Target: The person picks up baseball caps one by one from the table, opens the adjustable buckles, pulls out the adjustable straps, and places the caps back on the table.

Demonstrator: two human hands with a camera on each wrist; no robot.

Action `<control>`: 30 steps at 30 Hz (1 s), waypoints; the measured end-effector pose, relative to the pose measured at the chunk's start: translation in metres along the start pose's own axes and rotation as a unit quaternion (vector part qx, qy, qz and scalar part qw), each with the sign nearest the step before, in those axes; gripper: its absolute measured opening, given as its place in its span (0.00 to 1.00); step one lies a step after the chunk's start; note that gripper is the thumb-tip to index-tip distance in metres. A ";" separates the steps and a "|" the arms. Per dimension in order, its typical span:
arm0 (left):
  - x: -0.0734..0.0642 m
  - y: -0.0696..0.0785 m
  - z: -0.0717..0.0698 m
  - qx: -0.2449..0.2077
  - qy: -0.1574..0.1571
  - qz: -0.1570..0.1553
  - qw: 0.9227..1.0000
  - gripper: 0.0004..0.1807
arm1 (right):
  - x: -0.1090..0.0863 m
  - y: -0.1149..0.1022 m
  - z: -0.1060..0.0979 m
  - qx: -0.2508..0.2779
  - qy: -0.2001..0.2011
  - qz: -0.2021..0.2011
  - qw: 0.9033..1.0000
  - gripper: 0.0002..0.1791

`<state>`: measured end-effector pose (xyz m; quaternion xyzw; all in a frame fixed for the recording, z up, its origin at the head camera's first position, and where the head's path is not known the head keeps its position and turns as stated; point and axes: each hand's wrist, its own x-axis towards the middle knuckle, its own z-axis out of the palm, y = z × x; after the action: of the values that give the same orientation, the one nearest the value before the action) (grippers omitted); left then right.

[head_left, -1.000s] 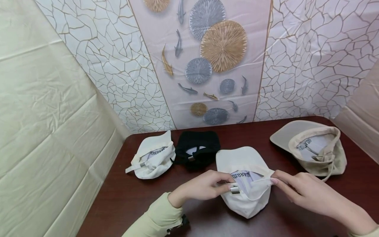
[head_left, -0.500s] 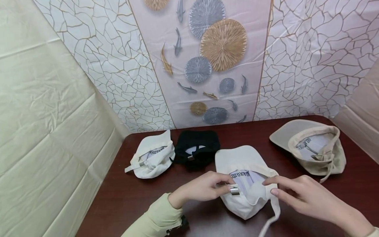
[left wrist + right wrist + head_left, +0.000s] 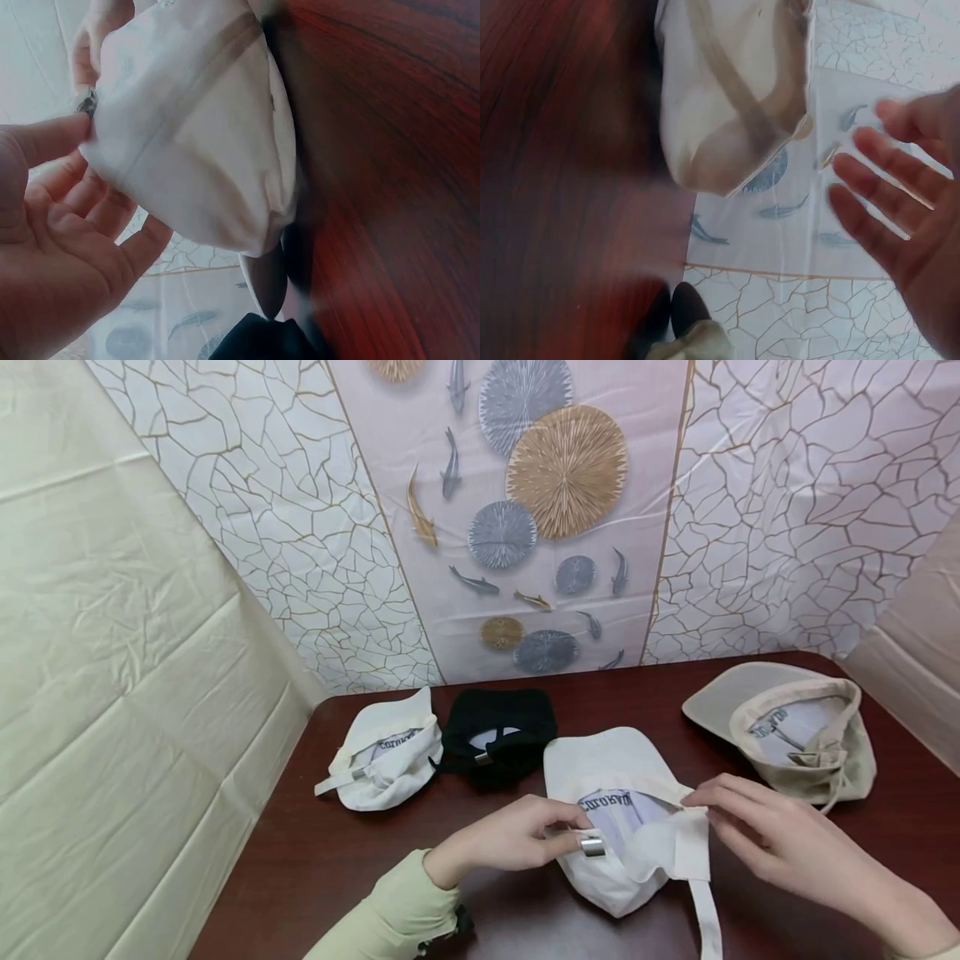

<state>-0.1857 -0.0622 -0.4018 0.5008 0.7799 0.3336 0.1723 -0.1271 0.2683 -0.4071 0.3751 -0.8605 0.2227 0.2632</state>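
A white cap (image 3: 611, 760) lies with its brim away from me and its opening up, lettering showing inside. My left hand (image 3: 517, 835) pinches its back edge beside a silver buckle (image 3: 592, 847); the left wrist view shows thumb and fingertips meeting at this buckle (image 3: 86, 101). The loose strap (image 3: 705, 914) hangs from the right side of the opening, free of the buckle. Beside that edge is my right hand (image 3: 780, 835), fingertips at the cap's rim. In the right wrist view its fingers (image 3: 870, 232) are loosely spread, apart from the cap (image 3: 735, 75), holding nothing.
Behind, a smaller-looking white cap (image 3: 390, 752) and a black cap (image 3: 498, 735) lie side by side on the dark red table (image 3: 300, 877). A beige cap (image 3: 787, 727) sits at the right. Patterned cloth (image 3: 247, 468) hangs along the back.
The strap, stretched between both hands a second ago, has been let go by my right hand and now hangs down. My left hand has kept its pinch at the buckle.
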 end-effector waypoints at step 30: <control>-0.022 -0.023 0.025 0.264 -0.126 0.046 0.955 0.17 | -0.032 0.017 0.035 -0.036 -0.144 0.035 0.988 0.21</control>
<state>-0.1767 -0.0795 -0.4371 0.6017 0.7882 0.0580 0.1154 -0.1309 0.2754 -0.4566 0.3635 -0.9094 0.1444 0.1414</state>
